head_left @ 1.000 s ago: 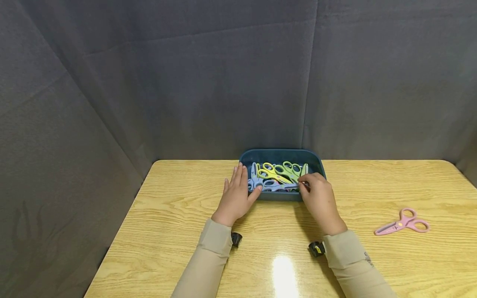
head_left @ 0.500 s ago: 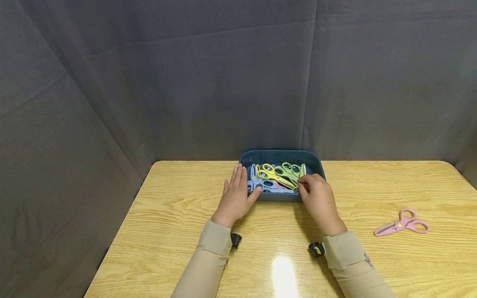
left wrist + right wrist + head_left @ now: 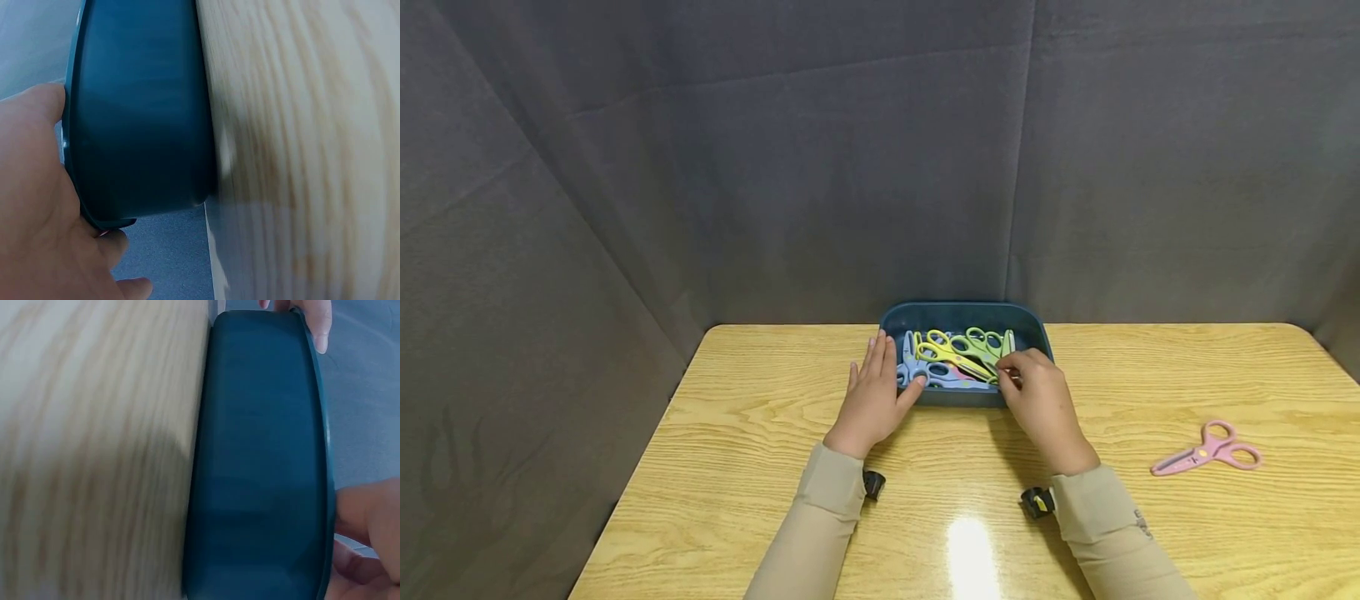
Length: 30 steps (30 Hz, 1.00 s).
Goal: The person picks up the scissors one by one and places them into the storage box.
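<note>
A dark blue bin (image 3: 964,399) at the table's back edge holds several pairs of children's scissors. Yellow scissors (image 3: 956,353) and green scissors (image 3: 987,342) lie on top; blue scissors (image 3: 951,379) lie near the front wall. My left hand (image 3: 871,400) rests with straight fingers along the bin's left side, its thumb over the front rim. The left wrist view shows that hand (image 3: 37,206) touching the rim. My right hand (image 3: 1041,400) reaches over the front right corner with bent fingers; its fingertips are among the scissors, and what they touch is hidden.
Pink scissors (image 3: 1206,450) lie slightly apart on the wooden table (image 3: 737,433), right of my right arm. A grey cloth (image 3: 850,183) hangs behind the table and on the left. Black wrist devices (image 3: 1037,502) sit at both cuffs.
The blue scissors near the front wall have dropped lower, away from my right fingertips, and some pink shows above them. Both hands have stayed nearly in place.
</note>
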Available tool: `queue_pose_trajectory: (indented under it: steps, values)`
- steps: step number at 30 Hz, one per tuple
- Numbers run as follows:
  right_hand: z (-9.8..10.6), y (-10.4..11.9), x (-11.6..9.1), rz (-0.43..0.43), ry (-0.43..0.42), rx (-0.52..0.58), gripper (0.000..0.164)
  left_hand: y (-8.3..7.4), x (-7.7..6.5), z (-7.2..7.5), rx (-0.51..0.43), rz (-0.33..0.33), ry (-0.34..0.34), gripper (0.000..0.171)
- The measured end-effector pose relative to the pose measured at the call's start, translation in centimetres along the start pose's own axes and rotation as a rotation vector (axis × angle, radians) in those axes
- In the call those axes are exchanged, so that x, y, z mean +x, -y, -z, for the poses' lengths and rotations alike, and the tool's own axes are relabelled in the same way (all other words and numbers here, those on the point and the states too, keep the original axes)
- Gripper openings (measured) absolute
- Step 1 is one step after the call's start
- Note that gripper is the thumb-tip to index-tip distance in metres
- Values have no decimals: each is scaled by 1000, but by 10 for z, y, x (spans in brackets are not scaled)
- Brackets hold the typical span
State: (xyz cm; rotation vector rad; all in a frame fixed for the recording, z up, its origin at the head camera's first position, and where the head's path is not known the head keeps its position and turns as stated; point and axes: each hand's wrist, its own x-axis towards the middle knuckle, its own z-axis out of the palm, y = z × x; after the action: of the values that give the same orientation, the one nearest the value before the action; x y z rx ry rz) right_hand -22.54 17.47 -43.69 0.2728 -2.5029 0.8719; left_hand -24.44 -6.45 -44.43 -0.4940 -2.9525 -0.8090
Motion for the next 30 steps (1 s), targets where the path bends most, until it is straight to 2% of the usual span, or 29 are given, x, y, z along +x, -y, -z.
queue_pose_trajectory:
  steps: [12,30]
  values:
    - [8,2,0,35,44,-4,6,1,-1,0,-6,-6,-8,83]
    - [32,-2,6,38,-11,-10,7,-1,-1,1,0,3,5,83]
